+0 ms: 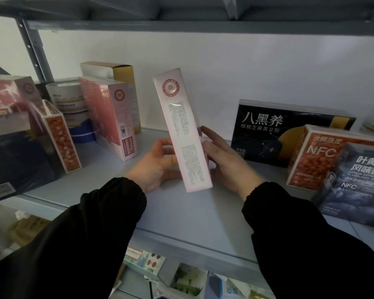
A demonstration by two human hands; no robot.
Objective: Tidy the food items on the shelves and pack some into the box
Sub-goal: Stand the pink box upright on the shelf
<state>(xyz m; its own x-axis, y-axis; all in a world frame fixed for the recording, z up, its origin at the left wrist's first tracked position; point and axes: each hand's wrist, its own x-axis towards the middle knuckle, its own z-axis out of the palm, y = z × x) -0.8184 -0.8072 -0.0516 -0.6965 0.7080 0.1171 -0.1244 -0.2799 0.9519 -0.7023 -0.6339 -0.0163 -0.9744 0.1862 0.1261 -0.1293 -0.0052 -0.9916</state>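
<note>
A tall, thin pink-and-white box with a round seal near its top and small print down its side stands tilted over the middle of the grey shelf. My left hand grips its lower left edge, thumb on the printed face. My right hand holds the lower right edge, fingers curled behind it. Both sleeves are black. A matching pink box stands upright at the left.
At the left stand a gold-topped box, a white tub, an orange-berry box and a dark box. On the right are a black box, an orange NFC box and a dark blue carton. More packets lie on the lower shelf.
</note>
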